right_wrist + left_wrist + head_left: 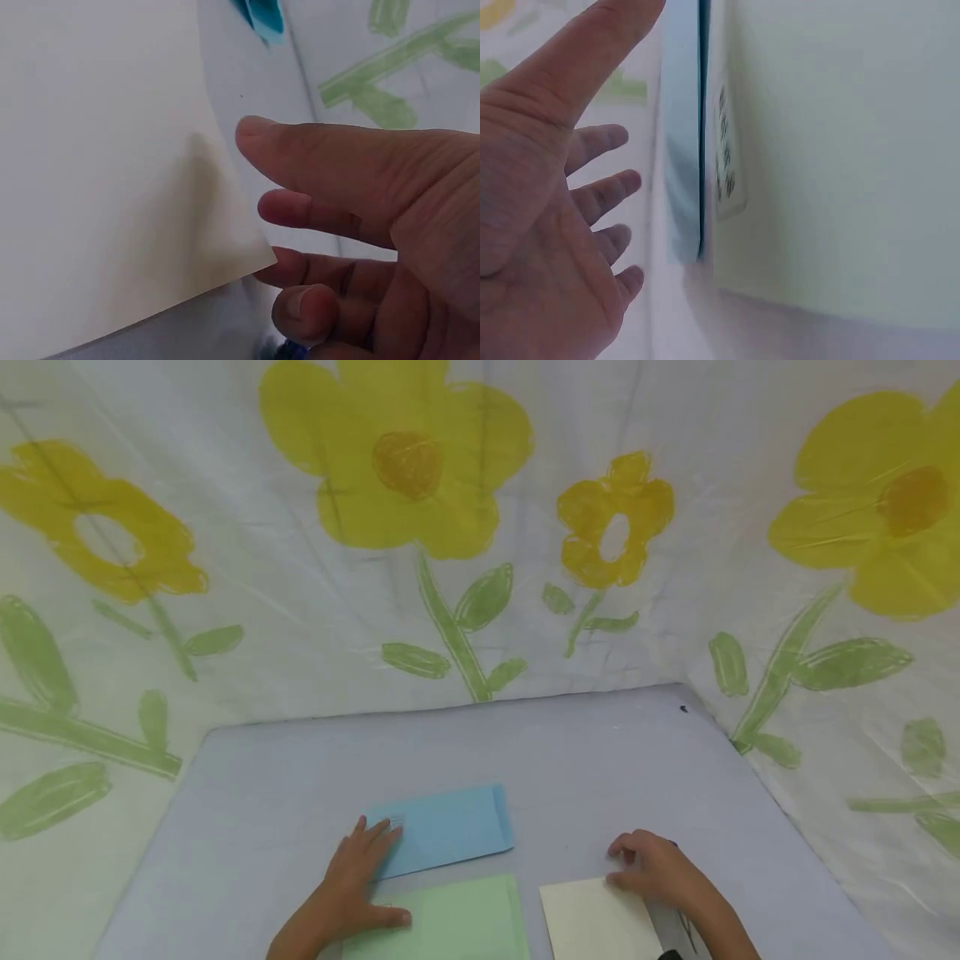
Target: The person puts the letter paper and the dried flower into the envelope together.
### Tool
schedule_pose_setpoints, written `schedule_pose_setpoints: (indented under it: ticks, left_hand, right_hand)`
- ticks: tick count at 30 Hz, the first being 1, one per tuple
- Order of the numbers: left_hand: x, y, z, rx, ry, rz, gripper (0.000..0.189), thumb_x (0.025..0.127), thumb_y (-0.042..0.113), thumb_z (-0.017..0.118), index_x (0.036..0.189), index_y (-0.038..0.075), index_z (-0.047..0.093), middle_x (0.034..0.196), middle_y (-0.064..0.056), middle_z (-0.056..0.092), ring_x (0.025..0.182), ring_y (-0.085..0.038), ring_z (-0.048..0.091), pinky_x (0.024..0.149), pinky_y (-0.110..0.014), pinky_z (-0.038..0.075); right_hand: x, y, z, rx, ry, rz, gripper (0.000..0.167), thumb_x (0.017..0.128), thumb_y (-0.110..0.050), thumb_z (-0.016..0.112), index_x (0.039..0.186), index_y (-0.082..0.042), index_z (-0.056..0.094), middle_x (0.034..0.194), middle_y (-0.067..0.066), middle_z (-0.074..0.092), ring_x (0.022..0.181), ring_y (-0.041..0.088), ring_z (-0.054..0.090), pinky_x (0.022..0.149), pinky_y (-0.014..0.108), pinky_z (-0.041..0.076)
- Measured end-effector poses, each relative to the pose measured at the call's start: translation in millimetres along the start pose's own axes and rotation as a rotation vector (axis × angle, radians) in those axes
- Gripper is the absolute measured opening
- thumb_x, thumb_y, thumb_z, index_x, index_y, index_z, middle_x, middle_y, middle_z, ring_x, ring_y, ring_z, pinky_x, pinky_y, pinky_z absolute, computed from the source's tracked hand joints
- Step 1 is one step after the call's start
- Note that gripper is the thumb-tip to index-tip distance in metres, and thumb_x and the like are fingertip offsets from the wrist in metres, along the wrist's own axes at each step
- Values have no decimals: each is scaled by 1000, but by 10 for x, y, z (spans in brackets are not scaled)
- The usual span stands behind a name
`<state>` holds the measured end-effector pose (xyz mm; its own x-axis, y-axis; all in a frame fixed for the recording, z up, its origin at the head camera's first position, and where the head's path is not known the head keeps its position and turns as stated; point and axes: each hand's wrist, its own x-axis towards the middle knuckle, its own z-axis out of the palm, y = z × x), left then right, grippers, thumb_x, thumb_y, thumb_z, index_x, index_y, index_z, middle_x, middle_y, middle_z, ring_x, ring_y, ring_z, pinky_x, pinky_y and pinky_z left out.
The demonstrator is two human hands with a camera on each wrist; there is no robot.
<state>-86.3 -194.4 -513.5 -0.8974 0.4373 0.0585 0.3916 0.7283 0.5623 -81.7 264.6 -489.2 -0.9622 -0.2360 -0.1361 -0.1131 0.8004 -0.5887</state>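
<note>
My left hand (347,887) is spread, its fingertips over the left end of a blue envelope (453,827) and its thumb over a pale green envelope (457,918). In the left wrist view, the hand (547,187) appears beside the green envelope's printed label (727,150). At the upper right corner of a cream paper piece (600,918) is my right hand (652,868), with loosely bent fingers. The right wrist view shows the thumb apart from the cream sheet (112,165), while one fingertip (281,266) meets its corner, touching or just behind it.
All of this lies on a pale grey table (300,777). A white curtain (315,635) with painted yellow flowers hangs behind and along the sides. Something with dark lines (688,933), partly hidden, lies beside my right forearm. A small dark mark (683,709) is near the far right corner.
</note>
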Motion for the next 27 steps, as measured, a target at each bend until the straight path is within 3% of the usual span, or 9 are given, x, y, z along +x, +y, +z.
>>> schedule_pose_setpoints:
  ticks: [3,6,9,14,18,22,27]
  left_hand:
    - [-152,110,145,26,65,158,105,68,68,80,146,4,49,139,-15,52,129,-43,44,94,-68,42]
    - [-263,171,350,153,145,269,98,72,75,73,139,5,56,126,-5,57,111,-26,54,80,-51,51]
    - [-342,198,498,301,179,289,95,72,79,68,137,10,60,124,-2,57,107,-21,56,75,-45,53]
    - [-398,224,562,393,200,255,97,70,80,69,137,12,60,127,-5,57,108,-24,56,78,-49,52]
    - [-409,239,553,417,216,250,96,70,82,67,136,12,61,125,-3,58,107,-22,56,80,-49,52]
    - [-396,250,562,398,240,288,94,71,79,68,136,11,61,123,-2,60,106,-20,56,82,-46,52]
    - [-380,253,581,351,251,326,92,73,75,71,136,9,60,122,-3,61,107,-19,58,82,-44,53]
  right_hand:
    - [-11,32,25,-41,-27,-7,33,72,-24,90,94,-12,70,85,-4,58,80,14,54,70,34,51]
    - [-24,35,53,-64,-39,56,38,66,-24,93,92,-13,68,86,-4,58,81,15,55,73,38,52]
    - [-41,25,71,-53,-52,110,41,62,-19,94,90,-13,64,83,-2,57,77,17,53,69,39,50]
    - [-85,21,99,3,-67,127,44,62,-10,93,87,-11,57,78,0,53,71,18,49,62,36,45]
    - [-113,16,119,49,-64,121,40,65,-3,89,83,-11,54,75,0,53,70,18,49,60,34,43]
    - [-137,44,90,93,-80,97,30,73,1,82,85,-12,58,77,-2,56,73,18,51,62,33,46]
    - [-193,161,-18,274,-145,-7,11,84,-5,76,91,-8,68,82,-2,62,73,13,55,61,29,48]
